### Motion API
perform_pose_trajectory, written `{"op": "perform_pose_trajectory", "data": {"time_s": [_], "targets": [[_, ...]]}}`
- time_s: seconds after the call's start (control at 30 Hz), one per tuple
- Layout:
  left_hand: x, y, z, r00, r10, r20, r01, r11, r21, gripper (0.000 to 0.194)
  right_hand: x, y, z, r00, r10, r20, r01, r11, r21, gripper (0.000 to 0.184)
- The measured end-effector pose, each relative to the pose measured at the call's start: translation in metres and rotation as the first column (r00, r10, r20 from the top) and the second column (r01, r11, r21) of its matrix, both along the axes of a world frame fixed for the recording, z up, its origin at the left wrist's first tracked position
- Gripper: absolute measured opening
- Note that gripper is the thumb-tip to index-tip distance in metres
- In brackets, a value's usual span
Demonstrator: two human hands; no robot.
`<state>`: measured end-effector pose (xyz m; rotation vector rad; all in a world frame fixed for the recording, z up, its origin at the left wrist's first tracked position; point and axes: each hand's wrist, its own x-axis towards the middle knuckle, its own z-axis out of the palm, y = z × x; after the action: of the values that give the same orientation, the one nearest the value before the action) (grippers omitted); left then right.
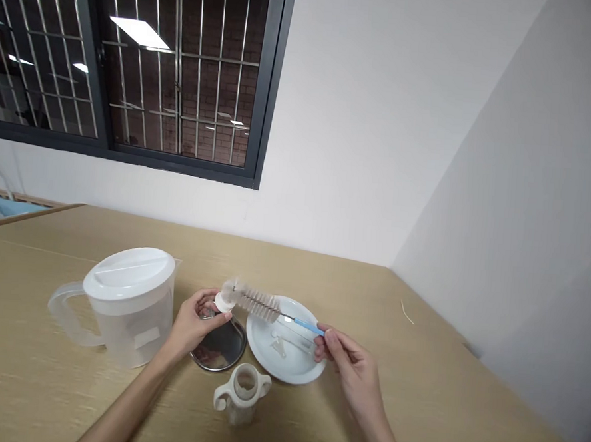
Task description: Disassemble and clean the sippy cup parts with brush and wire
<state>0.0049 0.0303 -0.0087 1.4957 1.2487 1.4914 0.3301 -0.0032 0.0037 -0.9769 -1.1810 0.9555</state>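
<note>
My left hand (196,322) is closed around a small white bottle cap (224,303), held above a round metal tray. In my right hand (351,366) is the blue handle of a bottle brush (260,303), gripped between thumb and fingers. The brush slants up to the left, and its bristly tip meets the cap; whether it reaches inside cannot be made out. Below my hands a two-handled baby bottle (242,398) stands upright, its mouth uncovered. Behind the brush lies a white plate (286,374) with small clear parts (278,347) on it.
A lidded plastic pitcher (134,311) stands to the left, near my left forearm. The metal tray (223,358) lies between pitcher and plate. A thin pale strip (407,312) is on the wooden table (445,397) at right. Walls and a barred window are behind.
</note>
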Motion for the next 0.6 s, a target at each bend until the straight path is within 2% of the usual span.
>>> {"op": "perform_pose_trajectory", "data": {"time_s": [0.1,0.27,0.47,0.6], "targets": [[-0.0007,-0.0001,0.0006,1.000,0.007,0.004,-0.007,1.000,0.018,0.055,-0.0014,-0.0007,0.0013,1.000,0.010,0.016,-0.010,1.000,-0.001,0.044],[-0.0007,-0.0002,0.0023,1.000,-0.003,0.026,0.002,1.000,0.010,0.056,0.0048,-0.0004,0.0044,0.997,-0.077,-0.022,0.076,0.997,-0.024,0.048],[0.0013,-0.0006,0.0007,1.000,0.014,0.020,-0.015,1.000,0.016,0.057,-0.0012,-0.0003,0.0007,1.000,0.006,0.003,-0.006,1.000,-0.030,0.049],[-0.0001,-0.0008,0.0031,0.998,0.017,0.060,-0.017,1.000,0.010,0.059,-0.0021,-0.0013,0.0048,0.999,-0.031,0.024,0.031,0.999,-0.028,0.050]]}}
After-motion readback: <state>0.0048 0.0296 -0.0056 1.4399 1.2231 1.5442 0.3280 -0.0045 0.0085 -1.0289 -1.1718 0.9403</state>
